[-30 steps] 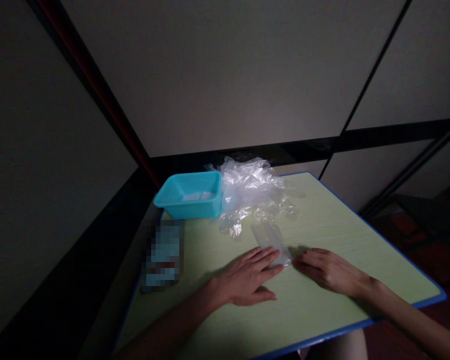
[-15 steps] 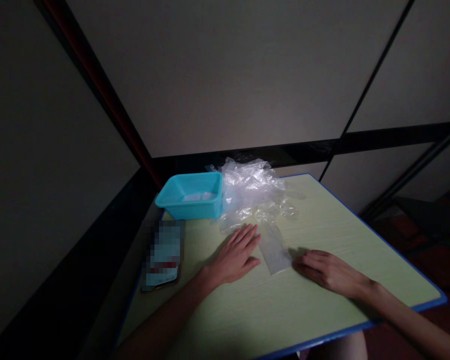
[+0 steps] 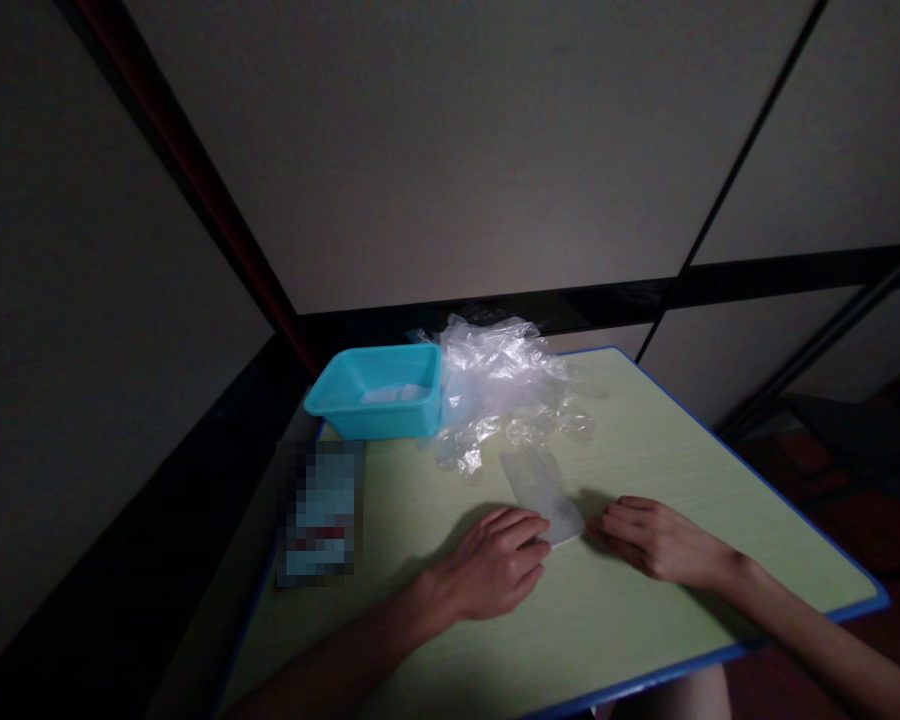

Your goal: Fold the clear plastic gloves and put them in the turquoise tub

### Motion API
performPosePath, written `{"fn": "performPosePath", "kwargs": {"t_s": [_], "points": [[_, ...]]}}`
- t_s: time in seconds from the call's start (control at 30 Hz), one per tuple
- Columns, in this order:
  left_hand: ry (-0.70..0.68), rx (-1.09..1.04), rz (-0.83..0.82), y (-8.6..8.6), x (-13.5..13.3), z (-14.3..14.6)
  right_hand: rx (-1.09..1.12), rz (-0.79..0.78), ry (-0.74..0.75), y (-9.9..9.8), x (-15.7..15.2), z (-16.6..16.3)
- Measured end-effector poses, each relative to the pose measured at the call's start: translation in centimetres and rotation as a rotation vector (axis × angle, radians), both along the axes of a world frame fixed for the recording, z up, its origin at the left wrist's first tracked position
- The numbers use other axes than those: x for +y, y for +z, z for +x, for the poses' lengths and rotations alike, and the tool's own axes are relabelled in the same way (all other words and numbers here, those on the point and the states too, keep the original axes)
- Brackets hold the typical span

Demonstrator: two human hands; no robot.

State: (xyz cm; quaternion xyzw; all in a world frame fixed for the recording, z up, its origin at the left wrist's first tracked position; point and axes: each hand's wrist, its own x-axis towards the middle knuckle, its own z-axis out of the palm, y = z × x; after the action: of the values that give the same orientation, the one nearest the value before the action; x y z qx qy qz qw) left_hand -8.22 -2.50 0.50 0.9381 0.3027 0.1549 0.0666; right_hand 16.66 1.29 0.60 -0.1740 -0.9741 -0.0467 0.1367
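I see the left hand point(image 3: 495, 562) resting on the table point(image 3: 645, 620), its fingers half curled, tips on the near end of a flat clear strip point(image 3: 538, 480). I cannot tell whether they pinch it. The right hand point(image 3: 661, 542) lies flat, fingers loosely together, tips just touching the same end. The strip runs away from me toward a crumpled plastic pile point(image 3: 502, 385), which sits beside a blue tub point(image 3: 379, 392).

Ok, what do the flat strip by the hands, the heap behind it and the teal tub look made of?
Flat strip: likely thin clear plastic film; the table shows through. Heap: same film, crinkled, glossy glints. Teal tub: moulded plastic, smooth, even colour.
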Motion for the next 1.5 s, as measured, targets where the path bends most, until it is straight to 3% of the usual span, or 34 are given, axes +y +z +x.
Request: {"fn": "performPosePath", "kwargs": {"t_s": [0.5,0.7,1.07,1.5], "points": [[-0.003,-0.041,0.003,-0.1,0.1,0.0,-0.063,0.068,0.005,-0.3,0.6,-0.8],[0.014,-0.061,-0.022,-0.2,0.0,0.1,-0.066,0.154,0.074,-0.3,0.4,-0.8],[0.05,-0.117,0.0,-0.5,0.2,0.2,0.069,-0.058,0.021,-1.5,-0.8,-1.0],[0.042,-0.125,0.034,-0.4,0.3,0.3,0.104,-0.051,0.048,-1.4,-0.5,-1.6]]}}
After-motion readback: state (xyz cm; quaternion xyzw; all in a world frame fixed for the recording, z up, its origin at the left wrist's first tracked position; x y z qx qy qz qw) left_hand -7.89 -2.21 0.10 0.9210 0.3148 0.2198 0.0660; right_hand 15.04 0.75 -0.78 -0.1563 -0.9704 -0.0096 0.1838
